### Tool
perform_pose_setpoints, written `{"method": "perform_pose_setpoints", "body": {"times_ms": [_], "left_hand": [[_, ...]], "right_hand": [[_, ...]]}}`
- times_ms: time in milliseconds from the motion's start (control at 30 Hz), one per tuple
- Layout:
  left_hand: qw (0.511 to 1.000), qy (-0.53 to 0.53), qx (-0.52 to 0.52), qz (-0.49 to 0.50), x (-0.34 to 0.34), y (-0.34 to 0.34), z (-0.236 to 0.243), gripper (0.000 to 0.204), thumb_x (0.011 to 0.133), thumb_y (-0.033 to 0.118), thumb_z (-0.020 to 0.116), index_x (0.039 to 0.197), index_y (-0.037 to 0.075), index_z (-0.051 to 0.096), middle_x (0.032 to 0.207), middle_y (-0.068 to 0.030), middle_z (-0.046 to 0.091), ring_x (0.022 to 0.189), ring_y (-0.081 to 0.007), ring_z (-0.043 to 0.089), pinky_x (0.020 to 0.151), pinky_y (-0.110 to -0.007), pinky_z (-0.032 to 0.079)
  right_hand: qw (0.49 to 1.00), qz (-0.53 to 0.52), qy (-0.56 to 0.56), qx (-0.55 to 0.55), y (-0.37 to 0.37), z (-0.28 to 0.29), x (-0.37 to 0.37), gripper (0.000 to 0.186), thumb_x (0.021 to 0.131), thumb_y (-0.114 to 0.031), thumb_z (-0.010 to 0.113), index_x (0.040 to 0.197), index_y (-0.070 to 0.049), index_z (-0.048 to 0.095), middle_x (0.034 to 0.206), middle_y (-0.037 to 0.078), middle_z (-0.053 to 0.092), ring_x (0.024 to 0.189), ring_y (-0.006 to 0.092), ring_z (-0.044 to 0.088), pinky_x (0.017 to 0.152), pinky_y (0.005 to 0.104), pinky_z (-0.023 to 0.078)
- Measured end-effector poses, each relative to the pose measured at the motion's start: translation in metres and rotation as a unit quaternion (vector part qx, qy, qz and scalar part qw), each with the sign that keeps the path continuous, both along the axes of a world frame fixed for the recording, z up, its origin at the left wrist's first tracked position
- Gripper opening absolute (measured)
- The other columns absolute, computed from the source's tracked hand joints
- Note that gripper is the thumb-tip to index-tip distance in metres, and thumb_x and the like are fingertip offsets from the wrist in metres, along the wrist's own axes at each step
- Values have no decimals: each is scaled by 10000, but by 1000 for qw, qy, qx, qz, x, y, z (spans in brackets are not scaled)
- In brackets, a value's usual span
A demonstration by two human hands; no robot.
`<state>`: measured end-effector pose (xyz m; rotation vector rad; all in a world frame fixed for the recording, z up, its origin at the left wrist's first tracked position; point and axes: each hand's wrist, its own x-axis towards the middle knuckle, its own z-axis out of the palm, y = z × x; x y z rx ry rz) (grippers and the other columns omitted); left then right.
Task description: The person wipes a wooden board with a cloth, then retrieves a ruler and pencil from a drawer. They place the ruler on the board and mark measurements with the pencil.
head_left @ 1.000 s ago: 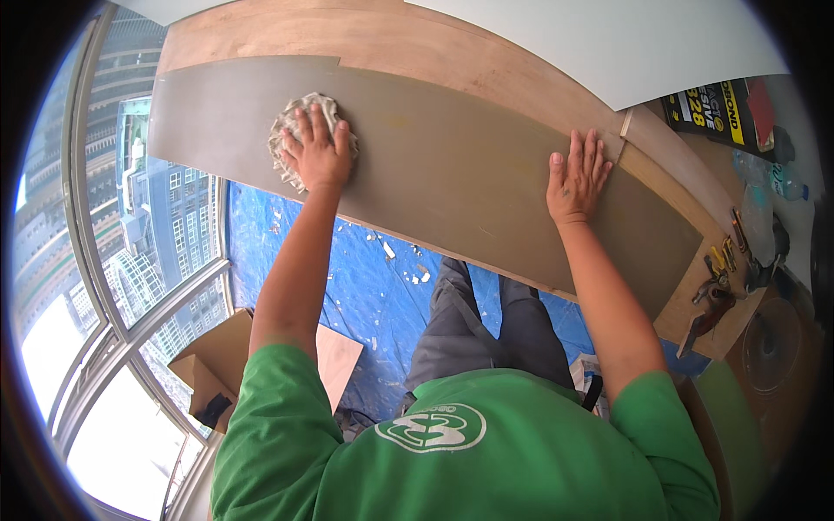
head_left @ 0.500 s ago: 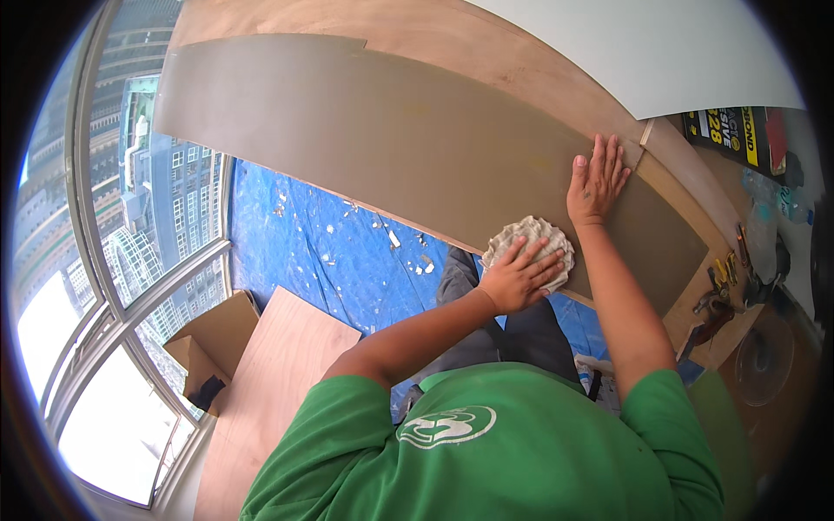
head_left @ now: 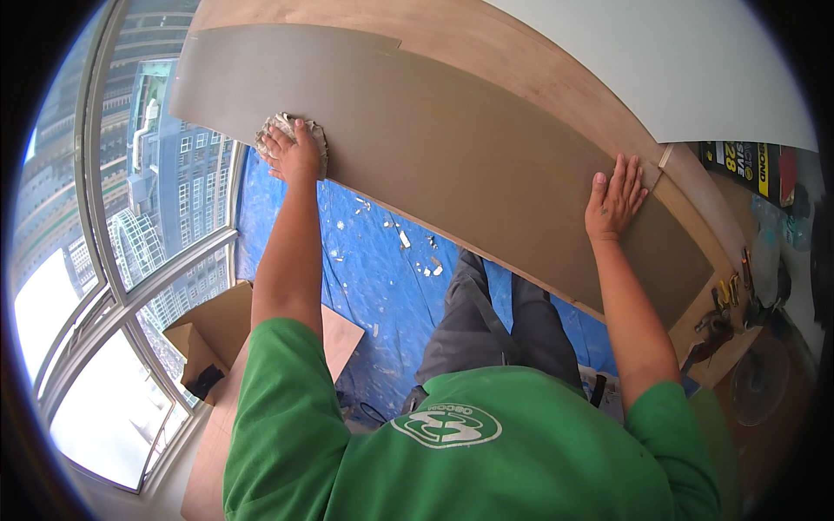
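A long grey-brown laminate sheet [head_left: 452, 148] lies on a plywood board [head_left: 539, 95], stretching across in front of me. At its left near edge my left hand [head_left: 292, 152] grips a crumpled pale cloth [head_left: 314, 139] from above, fingers bent over it, against the sheet. Toward the right end, my right hand [head_left: 614, 200] lies flat on the sheet with fingers extended and holds nothing.
Windows [head_left: 113, 286] line the left. Below are a cardboard box [head_left: 204, 334], a loose plywood piece [head_left: 339, 339] and a blue floor sheet [head_left: 365, 260] with scraps. At right lie hand tools [head_left: 721, 313], a bottle [head_left: 769, 260] and a white panel [head_left: 651, 61].
My left hand and the cloth swept right to beside my right hand half a second ago, and are now back at the left. My right hand stays on the sheet.
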<state>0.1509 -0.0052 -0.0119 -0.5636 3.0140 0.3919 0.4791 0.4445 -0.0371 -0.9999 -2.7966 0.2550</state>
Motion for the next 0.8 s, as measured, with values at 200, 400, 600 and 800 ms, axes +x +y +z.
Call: {"method": "perform_pose_setpoints", "body": {"times_ms": [200,400,600,800], "left_hand": [[941,49,-40,-332,127,94,-3,826,1007,661,435,1646,150,324,1734,-121,223,1597,-444,84,1258,-626,23],[675,-44,113,-728,261,178,29,716,980,587,520,1599,238,430,1712,-13,300,1601,-334,181,1277,-613,68],[837,114,28,-534,44,112,-8,747,958,617,529,1601,252,420,1706,-39,315,1595,-361,180,1274,-605,71],[990,-22,34,132,-78,-55,17,765,1033,585,398,1670,189,249,1762,-59,131,1608,-395,81,1279,-582,23]], "right_hand": [[999,-3,-17,29,-2,1,-2,680,1075,-566,333,1616,-155,362,1706,127,279,1563,375,259,1246,628,168],[999,0,-28,39,-2,4,-3,657,1079,-523,359,1616,-146,356,1704,130,283,1561,377,265,1243,626,181],[997,9,-52,54,-3,8,-4,655,1083,-508,356,1615,-126,351,1704,136,281,1562,374,264,1246,615,185],[997,12,-57,51,2,4,0,662,1087,-514,344,1608,-105,355,1703,143,276,1562,377,259,1243,621,183]]}}
